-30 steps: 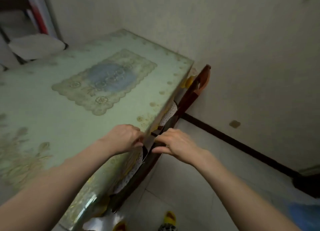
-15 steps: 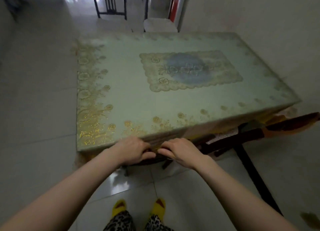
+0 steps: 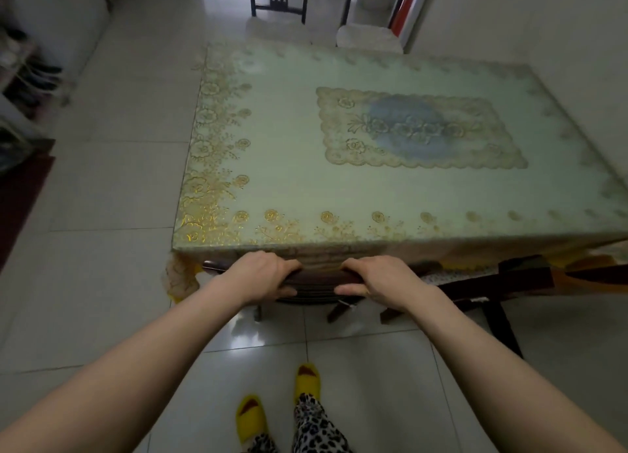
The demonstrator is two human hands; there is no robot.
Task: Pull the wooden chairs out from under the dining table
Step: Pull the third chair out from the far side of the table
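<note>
A dining table (image 3: 289, 167) with a pale green cloth, gold flower trim and a lace mat fills the middle of the view. A dark wooden chair (image 3: 319, 284) is tucked under its near edge, only the top rail and legs showing. My left hand (image 3: 263, 276) and my right hand (image 3: 372, 279) both grip that top rail, about a hand's width apart. A second dark wooden chair (image 3: 489, 282) sits under the table's near right part, mostly hidden by the cloth.
Two more chairs with white seat pads (image 3: 368, 36) stand at the table's far end. A wall runs along the right side. Shelves with shoes (image 3: 30, 79) line the left. My feet in yellow slippers (image 3: 249, 415) stand on glossy tile.
My view swung left from the table's right side to its near edge. My hands left the right chair and closed on the top rail of the chair in front of me.
</note>
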